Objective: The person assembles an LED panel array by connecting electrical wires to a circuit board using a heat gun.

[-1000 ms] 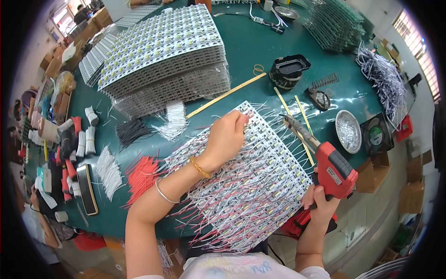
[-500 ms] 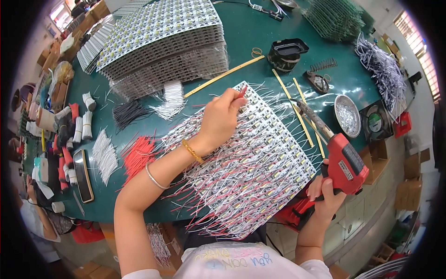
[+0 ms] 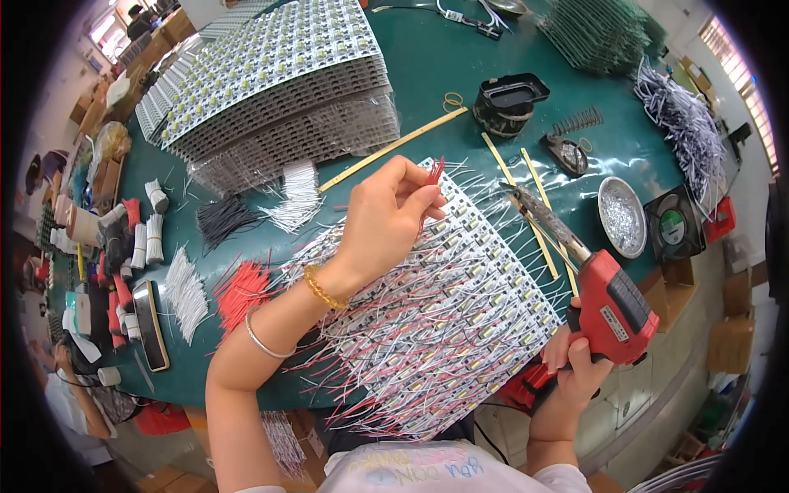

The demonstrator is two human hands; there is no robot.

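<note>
My left hand (image 3: 385, 212) is closed in a pinch on a small bunch of red wires (image 3: 436, 172), above the far corner of a white LED circuit-board panel (image 3: 493, 283). Rows of small yellowish LEDs cover that panel, and many red, white and black wires trail from it. My right hand (image 3: 578, 360) grips the handle of a red soldering gun (image 3: 615, 308) beside the panel's right edge. The gun's long metal tip points up and left, over thin yellow strips (image 3: 536, 232) and apart from the panel. The ends of the red wires inside my left fingers are hidden.
Stacked LED panels (image 3: 279, 74) stand at the back left. Loose red wires (image 3: 243, 296), white wires (image 3: 187, 294) and black wires (image 3: 223, 220) lie left of the panel, near a phone (image 3: 151, 324). A metal bowl (image 3: 622, 218), a black tin (image 3: 505, 107) and a coiled stand (image 3: 571, 152) are right.
My left fingers have turned, and the red wires now stand upright and show more above them. The right hand keeps its hold on the soldering gun. The whole view has shifted slightly.
</note>
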